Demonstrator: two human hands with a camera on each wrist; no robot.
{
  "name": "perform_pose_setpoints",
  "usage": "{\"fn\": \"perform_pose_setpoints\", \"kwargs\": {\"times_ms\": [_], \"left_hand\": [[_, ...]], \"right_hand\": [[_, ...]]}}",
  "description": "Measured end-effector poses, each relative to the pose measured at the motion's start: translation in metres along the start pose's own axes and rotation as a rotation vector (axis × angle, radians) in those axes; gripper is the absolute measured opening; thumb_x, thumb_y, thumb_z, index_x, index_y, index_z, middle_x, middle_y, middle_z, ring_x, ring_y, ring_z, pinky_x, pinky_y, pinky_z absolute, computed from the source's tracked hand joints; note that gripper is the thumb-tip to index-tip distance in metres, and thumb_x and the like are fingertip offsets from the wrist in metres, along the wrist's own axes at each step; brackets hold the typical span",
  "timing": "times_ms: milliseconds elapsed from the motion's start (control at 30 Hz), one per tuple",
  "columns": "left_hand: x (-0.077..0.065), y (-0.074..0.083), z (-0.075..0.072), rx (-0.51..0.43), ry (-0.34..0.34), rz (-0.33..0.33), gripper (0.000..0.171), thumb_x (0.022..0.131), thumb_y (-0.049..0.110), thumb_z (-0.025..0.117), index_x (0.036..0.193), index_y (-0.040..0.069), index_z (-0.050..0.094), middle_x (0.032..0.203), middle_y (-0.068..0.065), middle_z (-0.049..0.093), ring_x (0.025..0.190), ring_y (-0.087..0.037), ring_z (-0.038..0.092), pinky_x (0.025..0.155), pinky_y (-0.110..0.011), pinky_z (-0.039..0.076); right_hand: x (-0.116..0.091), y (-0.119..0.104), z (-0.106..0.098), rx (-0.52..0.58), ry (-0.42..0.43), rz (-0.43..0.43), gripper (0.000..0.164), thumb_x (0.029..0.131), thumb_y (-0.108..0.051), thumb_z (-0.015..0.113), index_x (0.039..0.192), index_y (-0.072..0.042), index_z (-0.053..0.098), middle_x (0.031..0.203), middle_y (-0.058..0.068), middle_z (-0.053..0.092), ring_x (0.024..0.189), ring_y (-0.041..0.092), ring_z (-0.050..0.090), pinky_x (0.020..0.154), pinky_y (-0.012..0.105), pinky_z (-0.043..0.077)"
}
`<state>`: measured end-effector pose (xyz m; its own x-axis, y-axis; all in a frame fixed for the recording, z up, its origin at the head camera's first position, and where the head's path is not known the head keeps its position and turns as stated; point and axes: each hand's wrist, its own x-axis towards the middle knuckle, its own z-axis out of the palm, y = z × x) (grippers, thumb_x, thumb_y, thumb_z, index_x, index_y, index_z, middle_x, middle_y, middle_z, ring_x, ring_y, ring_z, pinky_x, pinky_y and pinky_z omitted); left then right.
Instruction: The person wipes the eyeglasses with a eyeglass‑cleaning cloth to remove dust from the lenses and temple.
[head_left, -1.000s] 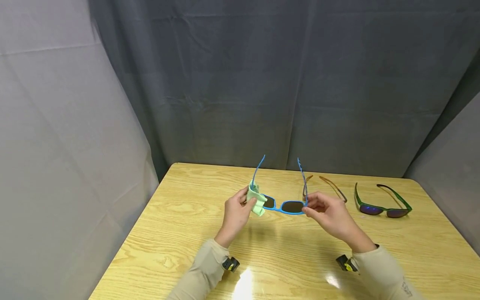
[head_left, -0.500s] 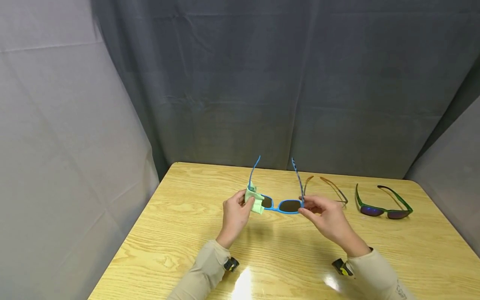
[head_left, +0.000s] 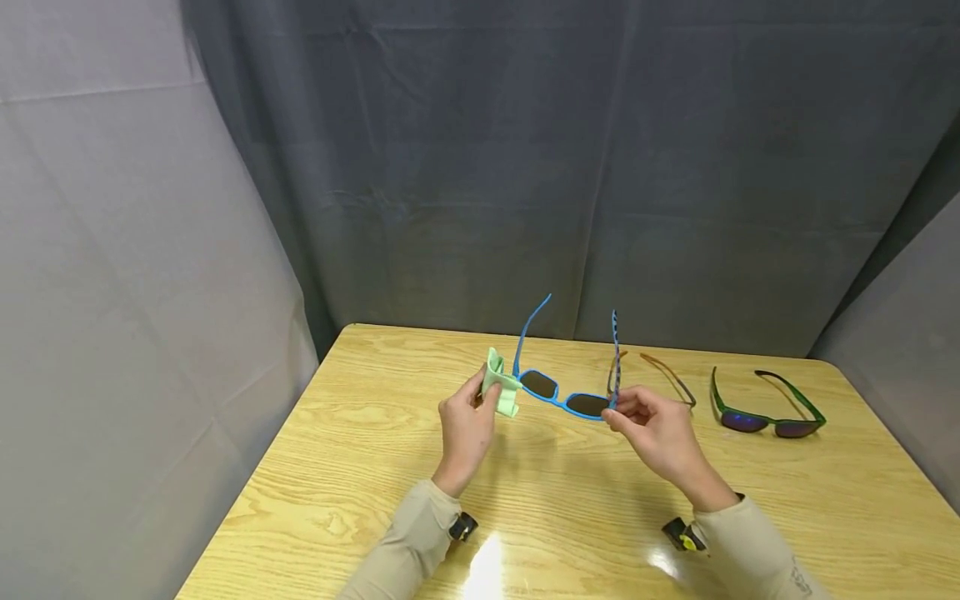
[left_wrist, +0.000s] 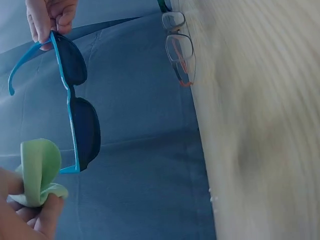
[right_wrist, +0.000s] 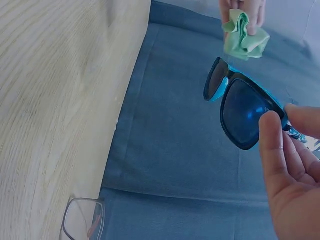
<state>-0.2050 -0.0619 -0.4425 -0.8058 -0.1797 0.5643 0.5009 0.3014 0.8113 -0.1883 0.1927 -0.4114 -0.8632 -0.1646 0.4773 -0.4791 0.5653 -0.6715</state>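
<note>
Blue-framed sunglasses (head_left: 557,403) with dark lenses are held up above the table, both temples unfolded and pointing away. My right hand (head_left: 660,433) pinches them at the right hinge corner between thumb and fingers; the right wrist view shows the fingertips on the edge of a lens (right_wrist: 245,114). My left hand (head_left: 467,429) pinches a folded light green cloth (head_left: 501,388) just left of the sunglasses. In the left wrist view the cloth (left_wrist: 40,167) stands apart from the frame's free end, with a small gap between.
Behind my right hand lie clear eyeglasses with orange-brown temple tips (head_left: 663,371). Farther right, green-framed sunglasses (head_left: 768,422) rest on the wooden table (head_left: 345,433). Grey curtains (head_left: 465,183) hang along the back and both sides.
The cloth has come off the left end of the blue sunglasses and moved slightly left. The sunglasses have shifted right and tilted, their left end now higher.
</note>
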Motion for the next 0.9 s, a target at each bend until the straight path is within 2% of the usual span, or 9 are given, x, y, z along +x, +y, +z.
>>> {"fn": "perform_pose_setpoints", "kwargs": {"times_ms": [233, 367, 500, 667, 833, 900], "left_hand": [[0.0013, 0.0019, 0.0007, 0.270, -0.085, 0.388, 0.035, 0.089, 0.002, 0.064, 0.122, -0.005, 0.059, 0.119, -0.017, 0.062, 0.101, -0.025, 0.064, 0.081, -0.024, 0.052], [0.0001, 0.0015, 0.0017, 0.399, -0.142, 0.535, 0.035, 0.087, 0.000, 0.064, 0.121, -0.004, 0.061, 0.120, -0.015, 0.062, 0.110, -0.024, 0.060, 0.092, -0.026, 0.047], [-0.0004, 0.0008, 0.0022, 0.525, -0.179, 0.639, 0.031, 0.087, 0.001, 0.064, 0.118, -0.001, 0.064, 0.118, -0.013, 0.064, 0.112, -0.022, 0.060, 0.097, -0.025, 0.043], [-0.0003, -0.0002, 0.0042, 0.674, -0.184, 0.754, 0.028, 0.083, 0.000, 0.067, 0.111, 0.003, 0.069, 0.113, -0.009, 0.067, 0.108, -0.020, 0.062, 0.095, -0.024, 0.044], [-0.0009, -0.0007, 0.0055, 0.753, -0.199, 0.804, 0.027, 0.077, 0.000, 0.069, 0.103, 0.007, 0.072, 0.109, -0.005, 0.069, 0.106, -0.018, 0.063, 0.092, -0.025, 0.047], [-0.0016, -0.0001, 0.0057, 0.758, -0.220, 0.796, 0.027, 0.076, -0.001, 0.068, 0.102, 0.007, 0.072, 0.109, -0.005, 0.069, 0.107, -0.018, 0.062, 0.093, -0.026, 0.047]], "right_hand": [[0.0024, -0.0002, -0.0012, -0.006, -0.010, 0.014, 0.018, 0.081, -0.004, 0.074, 0.097, -0.002, 0.066, 0.078, 0.002, 0.067, 0.065, 0.008, 0.065, 0.059, 0.021, 0.054], [0.0035, -0.0014, -0.0005, 0.002, -0.004, 0.001, 0.016, 0.080, -0.003, 0.074, 0.095, -0.003, 0.067, 0.077, 0.002, 0.067, 0.065, 0.007, 0.065, 0.058, 0.021, 0.054], [0.0039, -0.0025, -0.0005, 0.001, 0.005, -0.028, 0.017, 0.080, -0.002, 0.074, 0.095, -0.002, 0.067, 0.077, 0.001, 0.067, 0.065, 0.007, 0.064, 0.058, 0.019, 0.053], [0.0047, -0.0027, -0.0014, -0.010, 0.020, -0.066, 0.018, 0.078, 0.001, 0.075, 0.094, -0.001, 0.067, 0.076, 0.000, 0.066, 0.065, 0.006, 0.062, 0.058, 0.018, 0.052], [0.0046, -0.0037, -0.0025, -0.007, 0.025, -0.083, 0.019, 0.077, 0.002, 0.075, 0.094, -0.001, 0.067, 0.077, 0.000, 0.066, 0.066, 0.005, 0.062, 0.059, 0.017, 0.051], [0.0046, -0.0045, -0.0031, -0.010, 0.026, -0.093, 0.019, 0.077, 0.003, 0.075, 0.094, -0.001, 0.067, 0.077, 0.000, 0.066, 0.066, 0.005, 0.062, 0.059, 0.016, 0.051]]}}
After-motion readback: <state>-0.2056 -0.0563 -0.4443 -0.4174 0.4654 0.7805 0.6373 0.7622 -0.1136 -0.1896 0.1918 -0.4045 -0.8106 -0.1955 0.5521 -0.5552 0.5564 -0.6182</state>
